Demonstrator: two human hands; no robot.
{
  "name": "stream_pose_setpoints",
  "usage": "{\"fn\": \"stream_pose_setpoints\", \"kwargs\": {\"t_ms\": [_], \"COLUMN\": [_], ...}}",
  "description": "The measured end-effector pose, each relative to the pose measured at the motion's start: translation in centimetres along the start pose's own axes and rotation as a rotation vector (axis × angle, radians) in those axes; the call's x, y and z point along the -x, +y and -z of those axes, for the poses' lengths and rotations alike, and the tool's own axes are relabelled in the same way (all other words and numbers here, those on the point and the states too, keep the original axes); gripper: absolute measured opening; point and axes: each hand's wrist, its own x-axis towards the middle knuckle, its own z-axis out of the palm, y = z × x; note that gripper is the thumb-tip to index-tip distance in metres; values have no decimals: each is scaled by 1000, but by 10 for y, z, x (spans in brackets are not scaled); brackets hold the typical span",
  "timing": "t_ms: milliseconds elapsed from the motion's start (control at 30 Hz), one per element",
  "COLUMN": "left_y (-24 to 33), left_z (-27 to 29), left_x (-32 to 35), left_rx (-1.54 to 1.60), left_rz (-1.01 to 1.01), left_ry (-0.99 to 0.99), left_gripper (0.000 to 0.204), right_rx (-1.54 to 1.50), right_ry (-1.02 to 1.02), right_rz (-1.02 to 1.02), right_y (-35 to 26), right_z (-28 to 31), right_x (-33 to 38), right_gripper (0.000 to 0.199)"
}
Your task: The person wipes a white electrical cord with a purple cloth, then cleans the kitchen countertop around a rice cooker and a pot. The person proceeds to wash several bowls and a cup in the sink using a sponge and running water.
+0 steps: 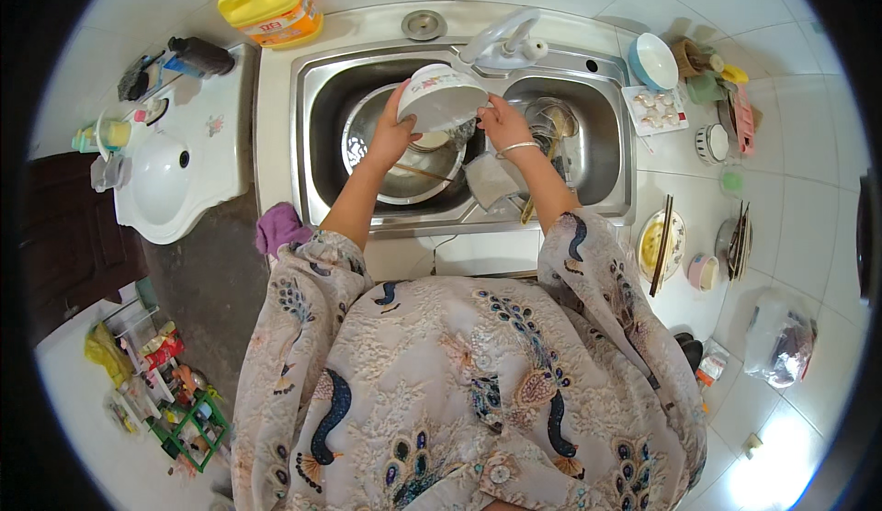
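Note:
A white bowl point(445, 99) with a flower pattern is tilted over the double sink, below the faucet point(503, 44). My left hand point(392, 132) grips its left side, and the fingers of my right hand point(503, 125) close on its right rim. Under the bowl, a round metal basin point(356, 148) stands in the left sink. Dishes and a chopstick point(421, 173) show inside it, partly hidden by the bowl. A pale cloth point(493, 180) lies over the divider beside my right wrist. Wire utensils point(553, 118) rest in the right sink.
A yellow jug point(272, 10) stands behind the sink at left. On the right counter are a blue bowl point(653, 61), a tray of eggs point(655, 109), a plate point(675, 235) with chopsticks across it, and a small cup point(703, 272). A purple cloth point(281, 229) hangs at the left front corner.

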Motion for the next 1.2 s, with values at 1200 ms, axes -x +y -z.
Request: {"fn": "stream_pose_setpoints", "kwargs": {"t_ms": [1200], "left_y": [-15], "left_z": [-111], "left_x": [-17], "left_rx": [-150], "left_rz": [-213], "left_ry": [-135], "left_gripper": [51], "right_rx": [272], "right_ry": [496], "right_rz": [211], "right_y": [77], "right_z": [88], "right_x": [44], "right_gripper": [37]}}
